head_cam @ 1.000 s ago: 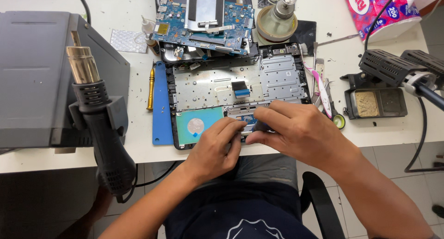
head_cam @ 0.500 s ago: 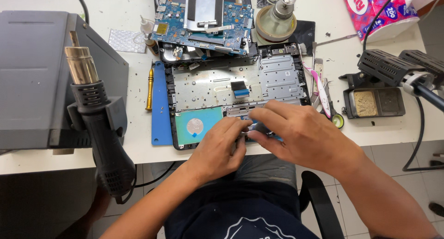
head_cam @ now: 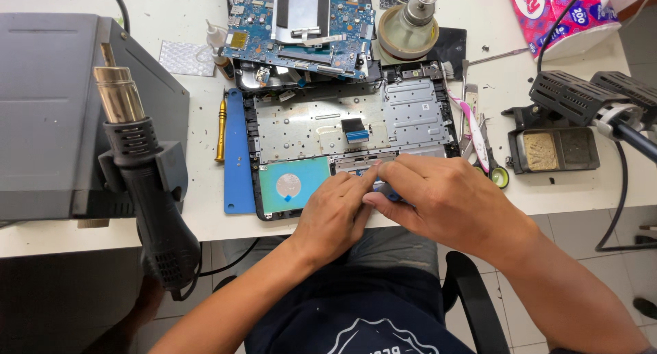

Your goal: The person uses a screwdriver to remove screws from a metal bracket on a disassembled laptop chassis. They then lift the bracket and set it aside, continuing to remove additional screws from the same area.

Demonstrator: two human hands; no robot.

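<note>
An opened laptop base (head_cam: 410,114) lies on the white table, its silver metal plate bare, with a teal hard drive (head_cam: 291,183) in the near left corner. My left hand (head_cam: 332,217) and my right hand (head_cam: 445,200) meet over the near edge of the base, by the touchpad bracket (head_cam: 356,163). The right hand's fingers close around a small blue tool (head_cam: 389,192), mostly hidden. Fingertips of the left hand curl down right beside it; what they hold is hidden.
A blue circuit board (head_cam: 301,32) lies behind the base. A hot-air gun (head_cam: 147,183) hangs on a grey station (head_cam: 48,107) at left. A yellow screwdriver (head_cam: 221,128), blue mat (head_cam: 237,162), pink toothbrush (head_cam: 472,124), soldering stand (head_cam: 582,97), sponge tray (head_cam: 554,148) and tissue pack (head_cam: 554,18) surround it.
Both hands stay at the near edge of the laptop base. The right hand has closed in slightly toward the left hand's fingertips.
</note>
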